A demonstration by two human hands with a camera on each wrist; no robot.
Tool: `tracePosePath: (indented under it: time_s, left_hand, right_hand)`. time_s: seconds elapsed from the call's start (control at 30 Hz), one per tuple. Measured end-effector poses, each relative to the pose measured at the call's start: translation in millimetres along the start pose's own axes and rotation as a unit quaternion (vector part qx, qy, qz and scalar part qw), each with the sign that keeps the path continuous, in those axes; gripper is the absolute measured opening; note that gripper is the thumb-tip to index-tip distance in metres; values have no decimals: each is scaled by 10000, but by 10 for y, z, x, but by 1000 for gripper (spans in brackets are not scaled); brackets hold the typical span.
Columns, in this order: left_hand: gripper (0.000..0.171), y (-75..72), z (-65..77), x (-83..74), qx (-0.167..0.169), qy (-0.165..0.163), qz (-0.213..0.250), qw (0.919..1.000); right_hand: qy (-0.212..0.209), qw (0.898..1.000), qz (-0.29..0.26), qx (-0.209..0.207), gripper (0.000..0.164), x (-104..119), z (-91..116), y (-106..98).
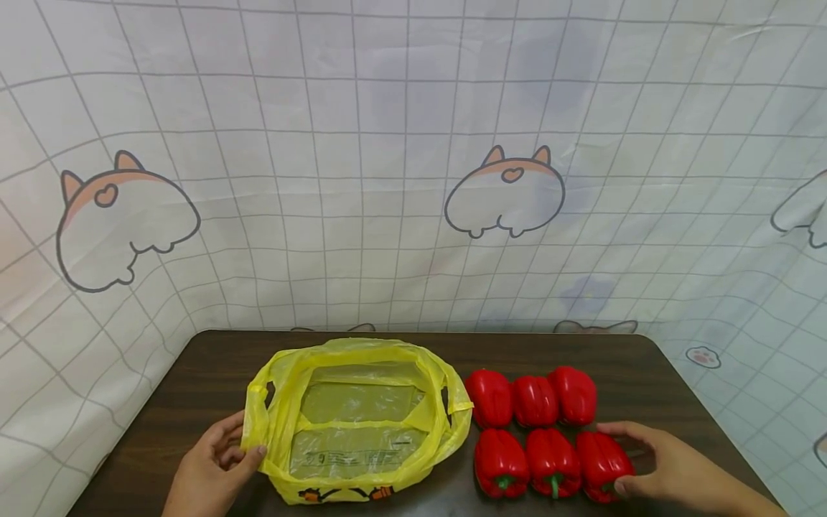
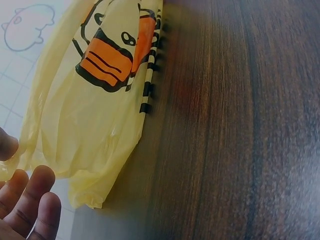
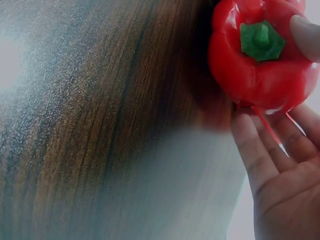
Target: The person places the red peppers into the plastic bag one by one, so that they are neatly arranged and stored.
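A yellow plastic bag [image 1: 352,482] stands on the table with its mouth spread wide. At its left side, my left hand [image 1: 213,459] pinches the rim between thumb and fingers. Several red bell peppers stand to the right of the bag in two rows. My right hand [image 1: 662,459] grips the front-right bell pepper [image 1: 597,459], thumb near its stem and fingers around its far side. In the right wrist view, the green stem [image 3: 262,41] of this bell pepper faces the camera. The left wrist view shows the bag's printed cartoon [image 2: 107,60].
Two bell peppers, one in the middle [image 1: 552,456] and one at the left [image 1: 500,456], share the front row. Behind them is the back row [image 1: 535,401]. A dark wood table [image 1: 620,352] lies under everything, with a grid-patterned cloth [image 1: 362,179] behind it.
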State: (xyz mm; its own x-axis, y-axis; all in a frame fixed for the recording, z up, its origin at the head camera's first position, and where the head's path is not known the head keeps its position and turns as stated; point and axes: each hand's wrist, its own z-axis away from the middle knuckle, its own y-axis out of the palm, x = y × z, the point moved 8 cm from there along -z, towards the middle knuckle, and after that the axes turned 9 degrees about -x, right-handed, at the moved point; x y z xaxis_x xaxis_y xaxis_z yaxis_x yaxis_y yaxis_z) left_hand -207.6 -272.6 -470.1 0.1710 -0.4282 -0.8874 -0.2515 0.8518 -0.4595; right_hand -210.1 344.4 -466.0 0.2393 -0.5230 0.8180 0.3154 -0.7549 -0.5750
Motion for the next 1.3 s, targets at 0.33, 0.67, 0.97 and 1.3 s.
tracePosePath:
  time_s: [0.33,0.67,0.97,1.3]
  left_hand:
    - [79,-13,-4,-12,-116,108,-222,9996]
    - [79,-14,6,-45,-115,157,-223,9996]
    - [79,-9,4,-34,-100,182,-41,9998]
    - [75,-4,-5,-34,-125,218,28,9997]
  right_hand:
    - [130,9987,308,-389,67,64,-6,-144]
    - [-185,9889,760,-1260,67,395,-51,-360]
    - [72,9880,693,-1378,72,589,-162,-340]
    - [-381,9870,742,-1377,68,800,-293,-249]
